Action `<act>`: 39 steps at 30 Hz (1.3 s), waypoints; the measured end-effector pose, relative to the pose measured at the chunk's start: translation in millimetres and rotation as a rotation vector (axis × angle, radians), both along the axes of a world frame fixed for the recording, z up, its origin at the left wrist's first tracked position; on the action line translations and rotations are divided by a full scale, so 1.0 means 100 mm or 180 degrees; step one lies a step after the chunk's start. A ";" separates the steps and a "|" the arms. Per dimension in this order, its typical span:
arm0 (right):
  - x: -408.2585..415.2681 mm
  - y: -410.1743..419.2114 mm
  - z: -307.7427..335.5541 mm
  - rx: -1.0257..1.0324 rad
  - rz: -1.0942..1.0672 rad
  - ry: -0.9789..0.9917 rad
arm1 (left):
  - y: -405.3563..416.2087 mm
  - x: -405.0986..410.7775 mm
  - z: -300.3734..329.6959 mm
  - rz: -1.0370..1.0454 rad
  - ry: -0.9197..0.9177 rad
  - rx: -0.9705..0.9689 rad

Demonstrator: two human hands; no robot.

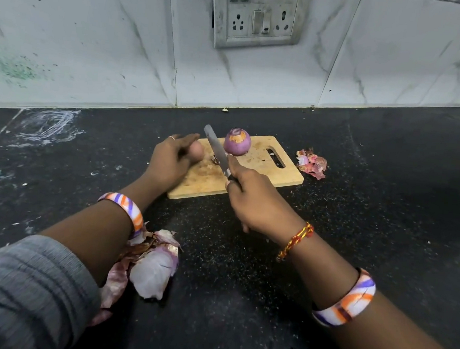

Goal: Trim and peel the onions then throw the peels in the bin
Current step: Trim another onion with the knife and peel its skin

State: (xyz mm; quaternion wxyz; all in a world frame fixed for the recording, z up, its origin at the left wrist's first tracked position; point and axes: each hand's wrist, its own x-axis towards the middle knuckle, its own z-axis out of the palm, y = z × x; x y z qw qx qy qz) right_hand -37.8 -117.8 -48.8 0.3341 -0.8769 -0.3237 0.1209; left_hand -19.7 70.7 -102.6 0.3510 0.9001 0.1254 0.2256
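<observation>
Marble-patterned wall tiles [96,40] rise behind a black speckled counter [358,212], with a grimy socket plate [256,14] set in the wall. On the counter lies a wooden board [276,169], its handle slot toward the right. A heap of peels [150,267] sits on the counter near the front, partly under the left forearm; a smaller pile of scraps [312,163] lies just beside the board's right edge. A peeled purple onion [237,142] stands on the board's far side, apart from both hands. The left hand [169,161] rests at the board's left end, its fingers curled over an unpeeled onion [196,152] that shows just past the fingertips. The right hand [254,201] grips the handle of a knife [216,150], forefinger laid along it; the blade slants up and away between the two onions. A small trimmed bit [215,160] lies on the board by the blade.
</observation>
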 end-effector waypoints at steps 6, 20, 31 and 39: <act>0.02 0.10 -0.06 -0.0235 0.0084 -0.0109 | 0.00 0.02 -0.03 0.0090 -0.0079 -0.0251; 0.19 0.27 0.07 -0.0543 0.0253 -0.0120 | 0.01 0.02 0.00 0.0038 -0.0027 0.0098; 0.08 0.39 0.04 -0.0995 0.0172 -0.0477 | 0.04 0.03 0.01 -0.0107 0.0023 0.0313; 0.04 0.48 -0.08 -0.1294 0.0020 -0.0649 | 0.06 0.04 0.01 -0.0149 0.0084 0.0344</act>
